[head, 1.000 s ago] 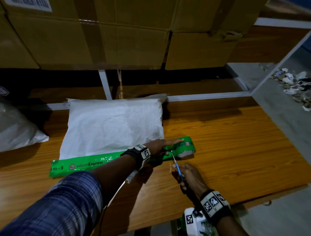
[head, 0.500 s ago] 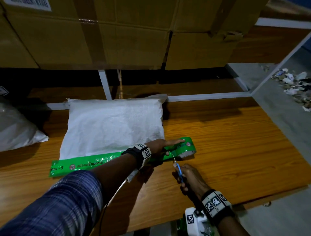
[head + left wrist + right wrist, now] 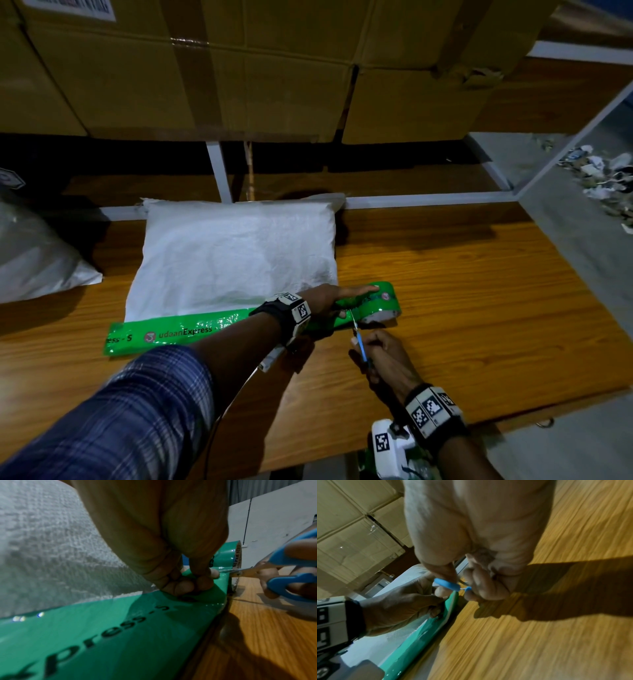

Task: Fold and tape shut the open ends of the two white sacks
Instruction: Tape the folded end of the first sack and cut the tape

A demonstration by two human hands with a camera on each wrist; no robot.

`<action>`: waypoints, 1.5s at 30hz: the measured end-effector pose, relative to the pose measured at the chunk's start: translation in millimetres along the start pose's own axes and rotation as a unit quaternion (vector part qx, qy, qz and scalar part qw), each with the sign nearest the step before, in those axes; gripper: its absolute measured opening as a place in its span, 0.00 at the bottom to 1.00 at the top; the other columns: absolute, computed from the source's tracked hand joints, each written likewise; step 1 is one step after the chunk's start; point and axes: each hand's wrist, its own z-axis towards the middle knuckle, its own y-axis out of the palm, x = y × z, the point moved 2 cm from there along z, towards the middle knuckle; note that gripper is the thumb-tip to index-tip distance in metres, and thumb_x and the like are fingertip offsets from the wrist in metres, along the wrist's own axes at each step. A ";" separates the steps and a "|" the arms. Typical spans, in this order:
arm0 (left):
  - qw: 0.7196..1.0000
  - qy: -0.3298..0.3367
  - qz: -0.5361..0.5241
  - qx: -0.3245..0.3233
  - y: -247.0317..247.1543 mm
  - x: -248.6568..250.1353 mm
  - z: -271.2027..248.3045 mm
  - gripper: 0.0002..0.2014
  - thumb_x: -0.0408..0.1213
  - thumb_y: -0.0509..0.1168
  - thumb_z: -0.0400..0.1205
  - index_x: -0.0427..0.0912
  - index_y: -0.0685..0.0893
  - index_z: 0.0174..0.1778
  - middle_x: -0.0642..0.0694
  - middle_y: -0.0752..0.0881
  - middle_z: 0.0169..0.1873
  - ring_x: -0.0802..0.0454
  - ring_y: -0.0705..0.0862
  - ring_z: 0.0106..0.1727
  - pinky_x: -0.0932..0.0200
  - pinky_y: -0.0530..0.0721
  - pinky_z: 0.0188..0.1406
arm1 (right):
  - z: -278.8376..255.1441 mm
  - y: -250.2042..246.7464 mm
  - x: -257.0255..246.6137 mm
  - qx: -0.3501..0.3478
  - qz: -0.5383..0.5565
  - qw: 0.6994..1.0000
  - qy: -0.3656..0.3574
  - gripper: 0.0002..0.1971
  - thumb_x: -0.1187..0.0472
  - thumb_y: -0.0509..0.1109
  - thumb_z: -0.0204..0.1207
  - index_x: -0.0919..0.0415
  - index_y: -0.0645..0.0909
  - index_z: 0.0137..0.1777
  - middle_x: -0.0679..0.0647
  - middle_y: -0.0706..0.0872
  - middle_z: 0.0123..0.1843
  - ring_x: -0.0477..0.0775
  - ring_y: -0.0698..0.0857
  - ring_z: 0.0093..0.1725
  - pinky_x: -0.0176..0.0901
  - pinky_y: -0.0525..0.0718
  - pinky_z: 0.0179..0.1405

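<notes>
Blue-and-white plaid sleeve [image 3: 130, 411] on the left arm, right forearm bare, black wristbands [image 3: 274, 317] on both wrists — each carrying white blocks [image 3: 432, 409] printed with black square markers — a white camera housing [image 3: 388, 445] under the right wrist

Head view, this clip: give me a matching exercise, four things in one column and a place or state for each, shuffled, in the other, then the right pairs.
Things:
1. white sack
2. tape roll
3. scissors
4. second sack

Places or states:
A. gripped in the right hand, blades at the tape
B. at the far left edge of the table
C. green strip laid along its near edge
D. under the left hand, just past the sack's right corner

Pairs: 1-C, 2-D, 3-A, 4-B
</notes>
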 end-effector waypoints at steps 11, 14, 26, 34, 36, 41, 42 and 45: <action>1.000 0.002 0.001 0.000 1.0 5.2 1.8 0.45 0.25 0.63 0.81 0.74 0.51 0.82 0.49 0.65 0.83 0.39 0.75 0.74 0.41 0.78 0.70 | -1.9 1.1 -6.1 0.006 0.057 0.998 0.019 0.19 0.51 0.79 0.76 0.53 0.75 0.30 0.56 0.75 0.26 0.52 0.66 0.19 0.40 0.62 0.23; 1.000 0.013 0.003 -0.006 0.7 3.7 3.9 0.46 0.25 0.64 0.82 0.75 0.50 0.82 0.50 0.61 0.84 0.38 0.73 0.76 0.38 0.78 0.70 | -2.1 2.4 -4.6 0.021 0.021 1.000 -0.006 0.13 0.56 0.79 0.77 0.58 0.80 0.35 0.57 0.79 0.26 0.51 0.71 0.19 0.39 0.67 0.22; 0.999 -0.002 -0.008 -0.035 -1.8 8.7 0.1 0.44 0.23 0.64 0.82 0.63 0.52 0.85 0.49 0.63 0.84 0.40 0.72 0.76 0.42 0.75 0.74 | 7.6 5.9 -10.0 0.015 0.058 0.998 0.024 0.20 0.39 0.83 0.64 0.55 0.83 0.36 0.58 0.80 0.30 0.55 0.71 0.23 0.43 0.65 0.24; 1.000 -0.007 0.000 -0.030 -4.6 4.8 1.9 0.40 0.26 0.63 0.84 0.58 0.53 0.86 0.48 0.63 0.83 0.46 0.72 0.75 0.51 0.73 0.74 | 11.7 1.6 -9.6 0.029 -0.007 0.998 -0.046 0.17 0.54 0.82 0.73 0.60 0.78 0.34 0.55 0.79 0.25 0.53 0.77 0.25 0.42 0.73 0.25; 0.999 -0.007 -0.006 -0.031 -3.7 2.6 3.2 0.38 0.27 0.62 0.84 0.55 0.53 0.86 0.47 0.64 0.83 0.50 0.71 0.72 0.59 0.70 0.70 | 13.1 0.9 -7.5 0.022 0.010 0.999 -0.031 0.17 0.53 0.82 0.73 0.59 0.79 0.34 0.56 0.78 0.25 0.53 0.75 0.23 0.42 0.71 0.24; 0.999 -0.018 0.006 -0.050 -6.3 4.3 4.7 0.39 0.27 0.61 0.84 0.57 0.51 0.86 0.51 0.59 0.84 0.44 0.71 0.76 0.64 0.69 0.65 | 14.3 6.8 -9.2 0.000 0.077 0.997 0.032 0.16 0.44 0.79 0.70 0.52 0.79 0.31 0.57 0.77 0.29 0.52 0.66 0.21 0.41 0.59 0.24; 0.998 -0.025 0.004 -0.053 -6.4 2.6 5.7 0.40 0.25 0.61 0.84 0.58 0.50 0.86 0.54 0.59 0.82 0.47 0.72 0.74 0.66 0.70 0.63 | 14.2 7.3 -11.7 -0.003 0.072 0.997 0.030 0.16 0.44 0.78 0.70 0.52 0.79 0.31 0.57 0.77 0.30 0.52 0.66 0.21 0.40 0.59 0.23; 0.998 -0.021 -0.007 -0.055 -6.8 8.2 3.8 0.41 0.27 0.62 0.84 0.63 0.50 0.84 0.50 0.61 0.83 0.41 0.74 0.75 0.49 0.77 0.70 | 18.0 6.6 -13.5 0.017 0.029 0.999 -0.012 0.17 0.47 0.80 0.72 0.55 0.78 0.33 0.56 0.78 0.27 0.53 0.72 0.22 0.41 0.66 0.22</action>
